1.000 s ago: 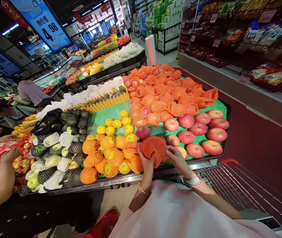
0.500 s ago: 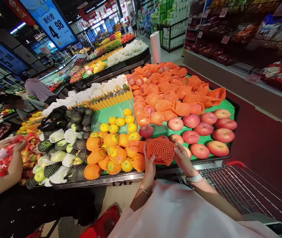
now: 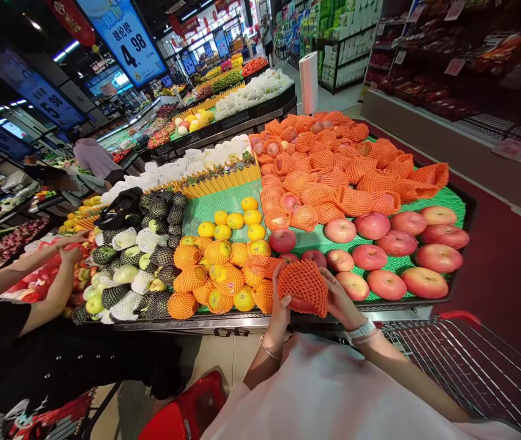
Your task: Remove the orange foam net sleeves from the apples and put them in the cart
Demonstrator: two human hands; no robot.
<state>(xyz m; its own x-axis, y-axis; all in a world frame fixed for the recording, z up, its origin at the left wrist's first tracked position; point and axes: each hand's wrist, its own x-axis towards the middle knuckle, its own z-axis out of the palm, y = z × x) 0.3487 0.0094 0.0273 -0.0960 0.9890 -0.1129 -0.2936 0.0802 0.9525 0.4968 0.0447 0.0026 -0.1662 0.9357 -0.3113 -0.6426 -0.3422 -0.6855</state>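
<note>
An apple in an orange foam net (image 3: 302, 287) is held between my two hands, above the front edge of the fruit stand. My left hand (image 3: 280, 305) grips its left side, thumb in front. On its right side my right hand (image 3: 340, 299) has its fingers around the net, partly hidden behind it. Bare red apples (image 3: 386, 285) sit on the green mat to the right. Left of my hands lie oranges in nets (image 3: 229, 280). Farther back is a heap of netted apples (image 3: 322, 162).
A metal shopping cart (image 3: 466, 360) stands at my right, below the stand's edge. At the left another person's hands (image 3: 70, 247) reach over fruit. A red basket (image 3: 187, 409) is low in front of me. A plastic bag roll (image 3: 309, 82) stands behind the stand.
The view has swung slightly left, so the stand appears shifted right. Both my hands still hold the netted apple, which is turned a little.
</note>
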